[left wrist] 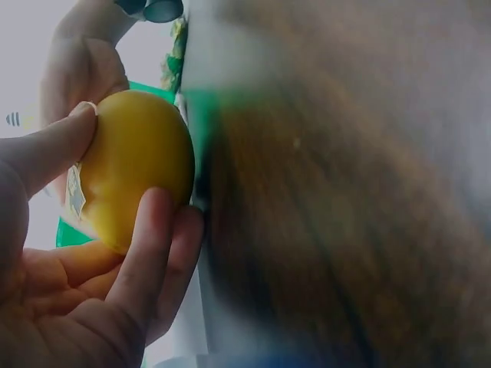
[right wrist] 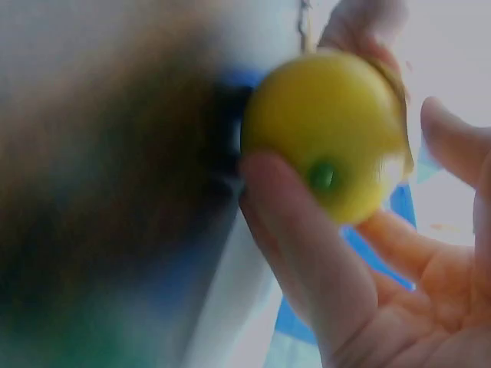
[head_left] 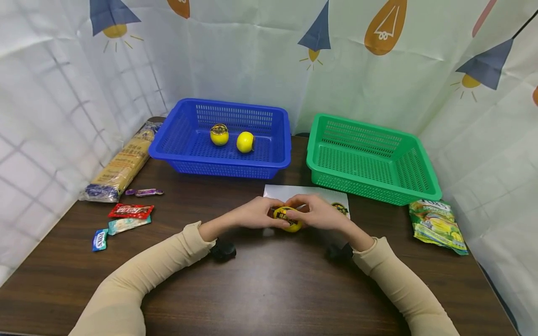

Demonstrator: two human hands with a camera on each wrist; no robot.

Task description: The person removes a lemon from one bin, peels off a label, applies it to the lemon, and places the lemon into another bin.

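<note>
Both hands are at a yellow lemon [head_left: 293, 226] in the middle of the table, above a white sheet [head_left: 286, 191]. My left hand [head_left: 256, 213] grips it from the left between thumb and fingers. From the right, my right hand [head_left: 322, 214] has its fingers curled round it; in the right wrist view the thumb [right wrist: 453, 146] stands off the fruit. A black-and-gold sticker [left wrist: 75, 192] is on the lemon, its edge lifted in the left wrist view. Another such sticker [head_left: 339, 208] lies on the sheet's right part. Two stickered lemons [head_left: 245, 142] lie in the blue basket [head_left: 222, 170].
A green basket [head_left: 374, 186] stands at the back right, beside a green snack packet [head_left: 438, 226]. At the left lie a long noodle-like packet [head_left: 128, 161], a purple-wrapped sweet [head_left: 149, 192], a red wrapper [head_left: 131, 211], a pale blue wrapper [head_left: 128, 224] and a small blue one [head_left: 100, 240].
</note>
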